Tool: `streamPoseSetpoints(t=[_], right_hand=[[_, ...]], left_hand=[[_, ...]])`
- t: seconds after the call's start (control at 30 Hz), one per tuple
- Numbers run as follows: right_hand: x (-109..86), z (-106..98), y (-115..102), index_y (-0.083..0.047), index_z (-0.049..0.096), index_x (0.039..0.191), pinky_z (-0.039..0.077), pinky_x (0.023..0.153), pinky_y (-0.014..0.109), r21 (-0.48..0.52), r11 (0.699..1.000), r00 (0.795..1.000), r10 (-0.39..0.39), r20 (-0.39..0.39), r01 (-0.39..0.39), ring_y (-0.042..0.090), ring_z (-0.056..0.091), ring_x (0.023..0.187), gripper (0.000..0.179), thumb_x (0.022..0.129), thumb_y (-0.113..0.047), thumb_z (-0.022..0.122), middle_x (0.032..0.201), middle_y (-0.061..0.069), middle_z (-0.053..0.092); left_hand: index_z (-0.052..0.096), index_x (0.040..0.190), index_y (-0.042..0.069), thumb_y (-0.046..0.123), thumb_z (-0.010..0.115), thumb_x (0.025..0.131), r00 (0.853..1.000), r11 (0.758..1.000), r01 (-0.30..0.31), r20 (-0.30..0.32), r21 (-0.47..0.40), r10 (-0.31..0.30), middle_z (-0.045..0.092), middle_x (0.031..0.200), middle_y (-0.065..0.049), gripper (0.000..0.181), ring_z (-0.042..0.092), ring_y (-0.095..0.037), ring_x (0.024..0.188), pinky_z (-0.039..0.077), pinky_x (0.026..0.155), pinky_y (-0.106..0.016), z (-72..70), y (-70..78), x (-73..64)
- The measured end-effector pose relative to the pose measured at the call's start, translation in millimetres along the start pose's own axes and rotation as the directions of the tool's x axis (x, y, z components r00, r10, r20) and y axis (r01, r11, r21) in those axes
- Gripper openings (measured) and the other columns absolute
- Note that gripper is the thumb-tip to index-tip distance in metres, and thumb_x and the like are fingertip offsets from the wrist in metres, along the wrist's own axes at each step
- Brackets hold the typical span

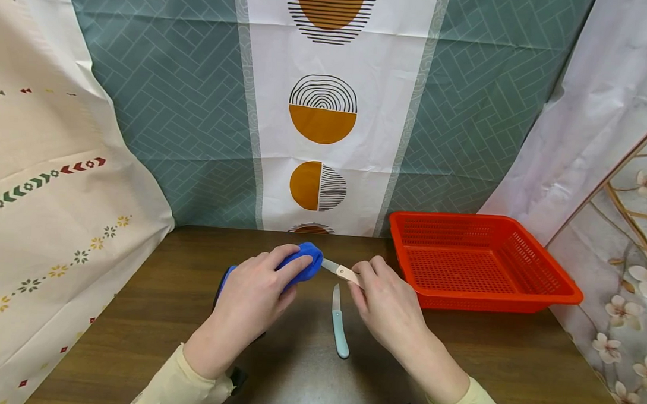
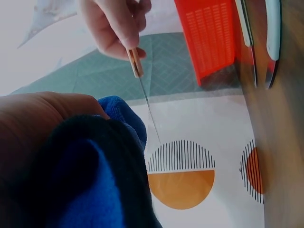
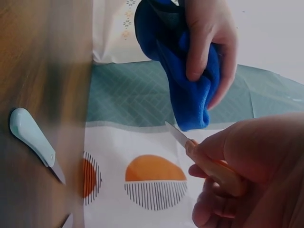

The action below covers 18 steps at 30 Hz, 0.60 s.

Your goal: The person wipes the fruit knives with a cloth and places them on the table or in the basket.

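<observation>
**Two hands, a cloth and a knife above a wooden table**

We look down on a brown table (image 1: 159, 315) with long, dark grain; a pale sheen lies on it between the forearms. Behind it hangs a backdrop whose grey-green panels (image 1: 172, 95) carry a herringbone pattern and flank a white strip (image 1: 325, 153) of ochre and black-lined circles. At left we note a cream hanging (image 1: 53, 121) with rows of small printed motifs; at right, a pale hanging (image 1: 613, 182) with blossoms. A red basket (image 1: 491, 304) of perforated plastic stands at the table's right rear.

Above the table, the left hand (image 1: 259, 283) has its fingers folded round a bunched blue cloth (image 1: 311, 255). The right hand (image 1: 390, 296) grips, between thumb and curled fingers, the light wooden handle of a knife (image 1: 346, 273); its blade points at the cloth, and in the left wrist view we see a narrow gap between them. A light-blue knife (image 1: 338, 330) lies on the tabletop between the hands, and a pale-handled knife (image 2: 246, 35) lies near it.
</observation>
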State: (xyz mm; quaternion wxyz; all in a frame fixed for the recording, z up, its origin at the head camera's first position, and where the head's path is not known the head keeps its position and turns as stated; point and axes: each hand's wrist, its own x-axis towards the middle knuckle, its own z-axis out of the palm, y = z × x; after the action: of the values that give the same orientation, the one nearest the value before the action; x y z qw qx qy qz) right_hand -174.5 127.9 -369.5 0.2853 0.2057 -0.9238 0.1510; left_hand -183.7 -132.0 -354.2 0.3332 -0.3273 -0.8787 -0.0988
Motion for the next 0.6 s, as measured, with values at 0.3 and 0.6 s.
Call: streamPoseSetpoints(t=[0.3, 0.6], right_hand=[[-0.3, 2, -1, -0.010, 0.078, 0.107, 0.047, 0.070, 0.036, -0.032, 0.997, 0.997, -0.073, -0.033, 0.072, 0.023, 0.054, 0.083, 0.020, 0.092, -0.015, 0.091, 0.093, 0.002, 0.066], [-0.7, 2, -2, -0.009, 0.079, 0.107, 0.048, 0.069, 0.034, -0.018, 0.996, 0.996, -0.088, -0.017, 0.087, 0.022, 0.052, 0.082, 0.023, 0.090, -0.015, 0.093, 0.092, 0.002, 0.066]], left_hand=[[0.076, 0.137, 0.017, 0.018, 0.096, 0.084, 0.999, 0.999, -0.043, -0.007, -0.012, 0.043, 0.071, 0.136, -0.011, 0.056, 0.076, -0.031, 0.094, 0.067, 0.079, -0.043, 4.1, 8.5, -0.3], [0.076, 0.135, 0.019, 0.020, 0.097, 0.084, 0.998, 0.998, -0.070, -0.006, 0.001, 0.070, 0.070, 0.137, -0.011, 0.056, 0.073, -0.030, 0.090, 0.066, 0.077, -0.041, 5.2, 15.3, -1.5]])
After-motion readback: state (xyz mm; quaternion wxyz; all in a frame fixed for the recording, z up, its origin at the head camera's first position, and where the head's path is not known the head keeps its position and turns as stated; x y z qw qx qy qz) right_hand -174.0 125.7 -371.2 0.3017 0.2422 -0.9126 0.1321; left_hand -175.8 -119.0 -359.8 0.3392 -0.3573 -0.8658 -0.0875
